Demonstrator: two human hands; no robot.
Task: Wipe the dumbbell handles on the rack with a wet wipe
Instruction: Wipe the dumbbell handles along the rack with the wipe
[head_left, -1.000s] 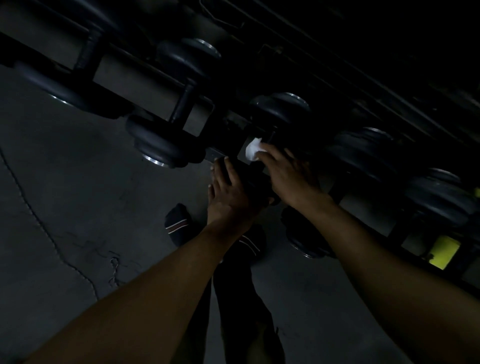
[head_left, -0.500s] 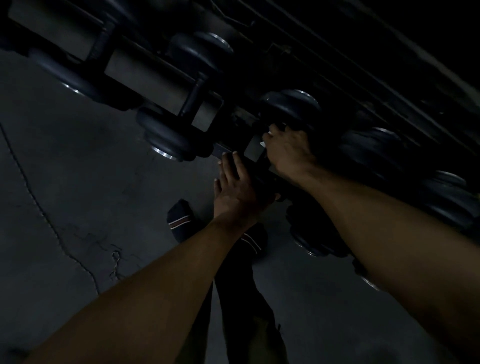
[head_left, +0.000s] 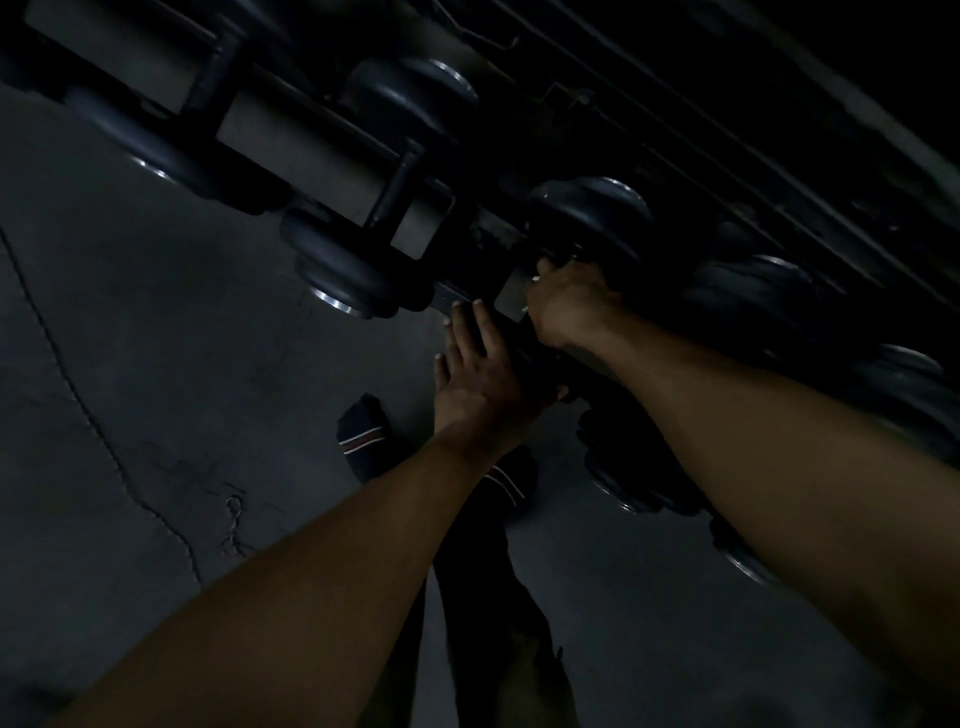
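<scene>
The room is dim, and the person is leaning over a low dumbbell rack (head_left: 322, 150) that is running diagonally across the view. The right hand (head_left: 569, 304) is reaching in beneath the dark round head of one dumbbell (head_left: 592, 218), fingers curled inward where that weight's handle would be. The handle itself is lying hidden under the hand, so I cannot tell for certain what the right grip is clenching. Only tiny pale flecks are showing at the edge of the fingers, which may be the wet wipe (head_left: 524, 310); most of it is staying out of sight.

The left hand (head_left: 480, 374) is lying flat, fingers extended and released, pressing against the dark near end of the same dumbbell and grasping nothing.

Further left on the rack, another dumbbell (head_left: 353, 270) is sitting with its black handle (head_left: 396, 195) exposed and untouched. Below the arms, two dark striped socks (head_left: 363, 436) are standing on the cracked grey floor (head_left: 156, 415).
</scene>
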